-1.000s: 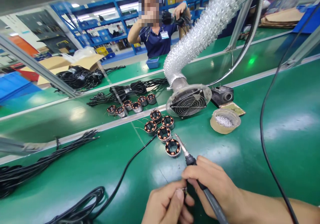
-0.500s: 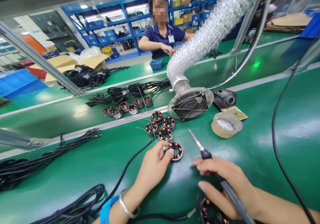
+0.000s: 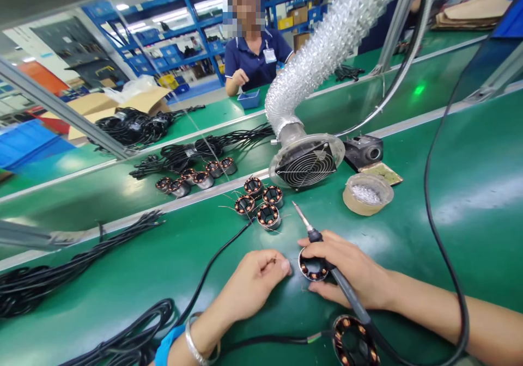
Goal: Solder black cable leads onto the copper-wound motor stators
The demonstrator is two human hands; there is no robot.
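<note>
My right hand [image 3: 351,270] holds a soldering iron [image 3: 346,290], its tip pointing up and left. The same hand's fingers are around a copper-wound ring coil [image 3: 312,268] on the green bench. Left of that coil, my left hand [image 3: 261,279] is closed with thumb and forefinger pinched; anything between them is too small to name. Another ring coil [image 3: 354,341] lies below my right hand, by the stripped end of a black cable [image 3: 281,339]. Several coils with thin wire ends [image 3: 268,217] stand grouped beyond my hands.
A fan hood [image 3: 307,164] on a silver duct [image 3: 322,55] hangs ahead. To its right are a round tub [image 3: 368,194] and a black holder [image 3: 363,152]. Black cable bundles [image 3: 81,260] lie left. A person [image 3: 253,61] works across the bench.
The ring coil has moved from my left hand rightward to my right hand. My right hand has come left with the iron. The person opposite has drawn one hand back to the blue tray.
</note>
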